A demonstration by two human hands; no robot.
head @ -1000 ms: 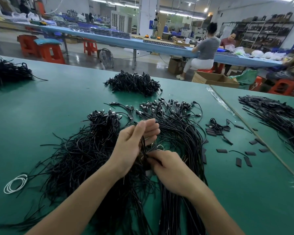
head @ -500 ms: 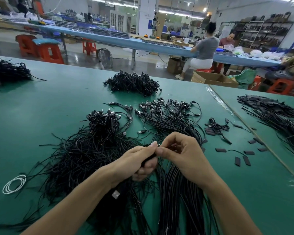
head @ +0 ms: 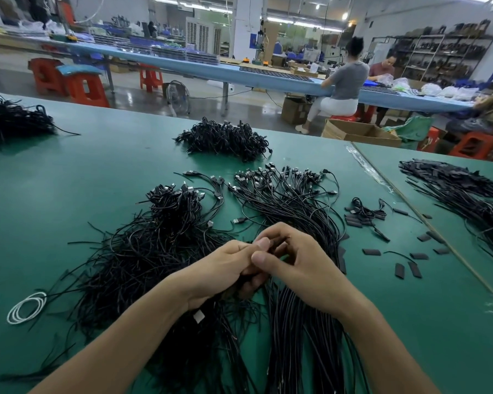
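A bundle of black cables is gripped in the left hand at the centre of the green table. Its long axis is laid from the hands toward 7 o'clock, and its upper end is hidden between the palms. The left forearm is brought in from 7 o'clock, the right from 5 o'clock. The right hand is curled, thumb tip against the left thumb; whether anything is pinched cannot be told.

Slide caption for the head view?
Left hand and right hand grip black cables over cable piles on green table.
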